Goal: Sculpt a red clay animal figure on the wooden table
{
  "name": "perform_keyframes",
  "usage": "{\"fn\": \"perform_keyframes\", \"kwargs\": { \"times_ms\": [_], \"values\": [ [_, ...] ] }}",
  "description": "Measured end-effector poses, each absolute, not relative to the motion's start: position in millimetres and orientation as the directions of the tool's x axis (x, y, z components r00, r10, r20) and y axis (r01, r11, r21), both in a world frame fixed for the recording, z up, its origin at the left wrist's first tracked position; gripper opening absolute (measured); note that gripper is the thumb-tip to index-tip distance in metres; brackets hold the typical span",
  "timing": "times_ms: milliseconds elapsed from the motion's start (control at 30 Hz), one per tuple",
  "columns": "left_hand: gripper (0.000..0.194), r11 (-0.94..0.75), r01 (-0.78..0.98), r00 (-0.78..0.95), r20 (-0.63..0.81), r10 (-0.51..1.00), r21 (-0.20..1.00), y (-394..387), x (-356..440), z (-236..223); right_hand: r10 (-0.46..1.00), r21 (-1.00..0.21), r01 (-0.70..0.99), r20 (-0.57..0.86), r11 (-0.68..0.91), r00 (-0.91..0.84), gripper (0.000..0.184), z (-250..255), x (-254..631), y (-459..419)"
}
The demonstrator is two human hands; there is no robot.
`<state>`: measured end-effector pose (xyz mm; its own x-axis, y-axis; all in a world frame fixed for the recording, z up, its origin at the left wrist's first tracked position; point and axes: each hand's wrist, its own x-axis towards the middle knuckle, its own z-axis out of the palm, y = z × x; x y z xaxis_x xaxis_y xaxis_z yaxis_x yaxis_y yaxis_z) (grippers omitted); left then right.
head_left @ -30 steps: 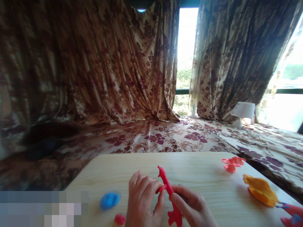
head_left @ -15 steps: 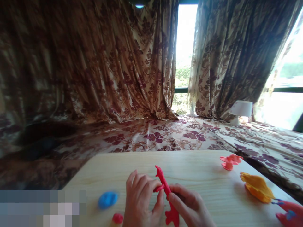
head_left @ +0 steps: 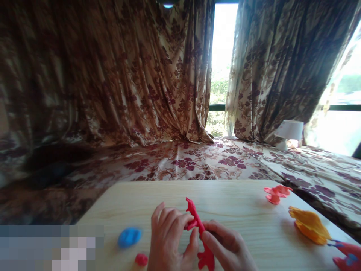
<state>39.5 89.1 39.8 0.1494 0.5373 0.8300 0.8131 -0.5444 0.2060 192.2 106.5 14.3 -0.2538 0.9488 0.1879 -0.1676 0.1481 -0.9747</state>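
A slim red modelling clay figure [head_left: 207, 251], long-necked like a giraffe, stands tilted between my two hands above the table. My right hand [head_left: 228, 244] is closed on its middle, with thumb and fingers pinching it from the right. From the other side, my left hand [head_left: 172, 235] has its index fingertip at a small red piece [head_left: 192, 224] jutting out of the neck. The left thumb is just below that piece, and the other left fingers are bent and raised. Left of my hands lie a flattened blue clay lump [head_left: 129, 237] and a small red clay ball [head_left: 141, 259].
On the right of the pale wooden table [head_left: 225, 199] stand a coral clay shape [head_left: 278, 194], a yellow-orange clay shape [head_left: 309, 226] and a red and blue clay piece [head_left: 348, 253] cut by the frame edge. Behind are a white lamp [head_left: 290, 130] and flowered curtains [head_left: 158, 75].
My left thumb has come slightly down, away from the index finger and the small piece. The right hand keeps its hold. The whole view has shifted slightly.
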Motion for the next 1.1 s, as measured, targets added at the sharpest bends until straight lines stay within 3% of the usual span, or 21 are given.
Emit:
{"fn": "perform_keyframes", "kwargs": {
  "times_ms": [200, 467, 733, 933, 1100],
  "values": [
    [0.013, -0.521, 0.809, 0.077, 0.830, 0.552, 0.271, 88.8, 41.1, 38.3, 0.942, -0.973, -0.145, 0.212, 0.180, -0.259, 0.038, 11.9, 192.2, 107.1],
    [0.016, -0.535, 0.815, 0.133, 0.824, 0.550, 0.225, 88.8, 38.2, 38.9, 0.928, -0.952, -0.058, 0.307, 0.301, -0.210, 0.036, 15.7, 192.1, 104.6],
    [0.015, -0.535, 0.804, 0.040, 0.874, 0.483, 0.259, 88.7, 41.2, 43.8, 0.971, -0.962, -0.253, 0.149, 0.100, -0.185, 0.032, 25.6, 197.7, 109.1],
    [0.008, -0.529, 0.767, 0.006, 0.820, 0.573, 0.364, 86.8, 45.3, 41.1, 0.926, -0.921, -0.191, 0.364, 0.340, -0.103, 0.017, 28.9, 197.7, 109.4],
    [0.009, -0.527, 0.792, 0.034, 0.839, 0.543, 0.308, 90.8, 47.9, 35.0, 0.848, -0.868, -0.092, 0.497, 0.489, -0.182, 0.016, 20.0, 200.6, 114.2]
  ]
}}
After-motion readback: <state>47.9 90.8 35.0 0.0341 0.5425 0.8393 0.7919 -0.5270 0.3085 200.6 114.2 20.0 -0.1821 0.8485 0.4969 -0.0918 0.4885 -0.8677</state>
